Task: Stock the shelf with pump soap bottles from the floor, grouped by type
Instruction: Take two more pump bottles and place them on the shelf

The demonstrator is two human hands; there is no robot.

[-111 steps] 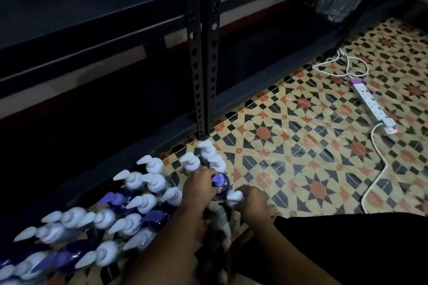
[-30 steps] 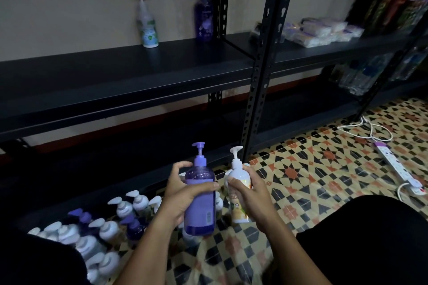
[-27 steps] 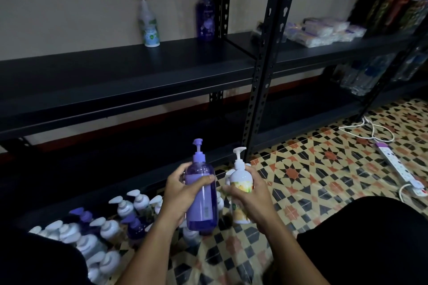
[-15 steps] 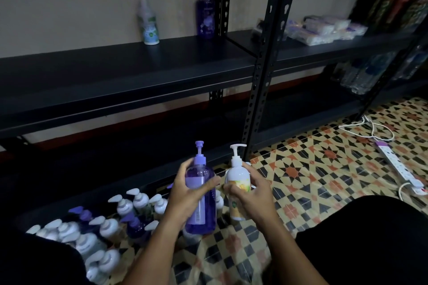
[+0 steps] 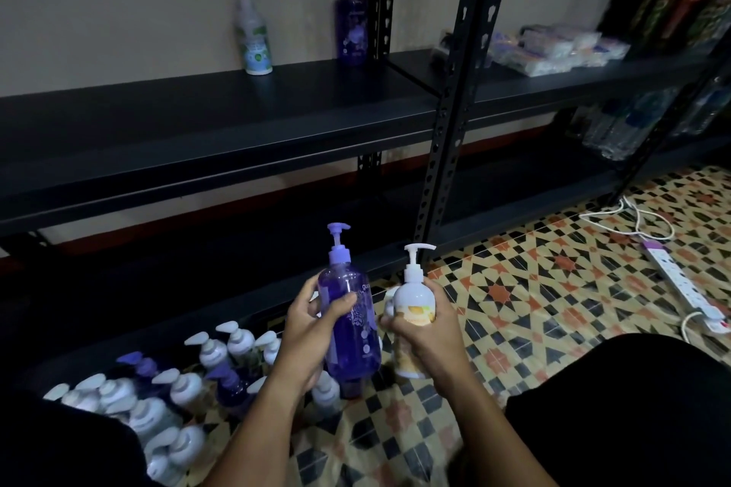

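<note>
Two bare hands are holding pump bottles upright at lower centre. The left hand [image 5: 312,332] is gripping a translucent purple plastic soap bottle [image 5: 350,328]; the right hand [image 5: 427,332] is gripping a white plastic soap bottle with a yellow label [image 5: 413,312]. At lower left, a cluster of white and purple pump bottles [image 5: 174,391] is standing on the patterned tile floor [image 5: 553,289]. On the black metal shelf [image 5: 197,119] at upper centre, a clear bottle with a green label [image 5: 253,36] and a tall purple bottle [image 5: 352,16] are standing apart.

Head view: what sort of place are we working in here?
Probably a small shop or stockroom: black metal shelving, packaged goods on the shelf at right, and many pump bottles on the tiled floor.
</note>
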